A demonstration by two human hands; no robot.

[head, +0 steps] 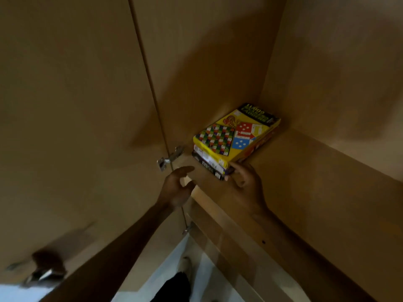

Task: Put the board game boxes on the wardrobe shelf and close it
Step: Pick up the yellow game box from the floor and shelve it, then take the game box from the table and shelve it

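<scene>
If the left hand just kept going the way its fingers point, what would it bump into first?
Probably the stack of board game boxes. The left hand is open, with its fingers aimed right and slightly up across the shelf toward the stack's near-left edge. Depth is hard to judge, so it might slide past in front.

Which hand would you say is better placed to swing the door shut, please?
Left, probably. The left hand is open and free beside the door, near its hinge; the right hand touches the boxes.
</scene>
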